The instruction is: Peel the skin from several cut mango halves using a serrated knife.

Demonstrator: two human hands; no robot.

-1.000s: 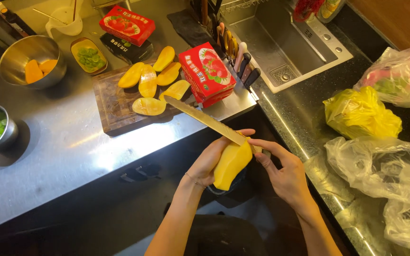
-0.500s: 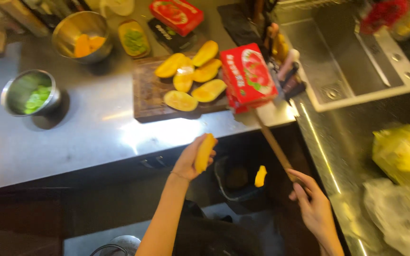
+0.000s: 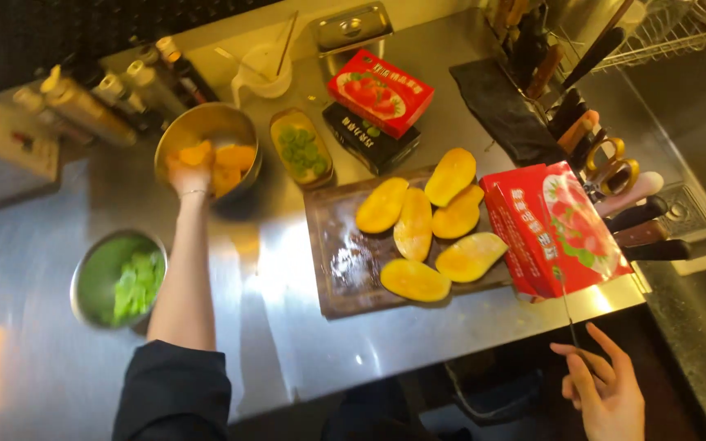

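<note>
My left hand (image 3: 189, 176) reaches far over the steel counter (image 3: 271, 294) to a metal bowl (image 3: 206, 124) of orange mango chunks. Its fingers are closed on a mango piece (image 3: 195, 154) at the bowl's near rim. My right hand (image 3: 608, 394) hangs below the counter's front edge and grips a long knife (image 3: 569, 318), seen edge-on with the blade pointing up toward a red box (image 3: 561, 229). Several peeled mango halves (image 3: 414, 224) lie on a dark wooden cutting board (image 3: 328, 269) between the two hands.
A bowl of green pieces (image 3: 120, 282) sits near my left arm. Behind the board are a small dish of green slices (image 3: 304, 151), a black box (image 3: 365, 139) and a second red box (image 3: 379, 91). A knife rack with scissors (image 3: 606, 163) and the sink (image 3: 696, 122) stand right; bottles (image 3: 91, 102) stand back left.
My left hand carried the mango piece from below the counter edge up and left to the metal bowl. My right hand with the knife dropped lower to the right. The view swung left.
</note>
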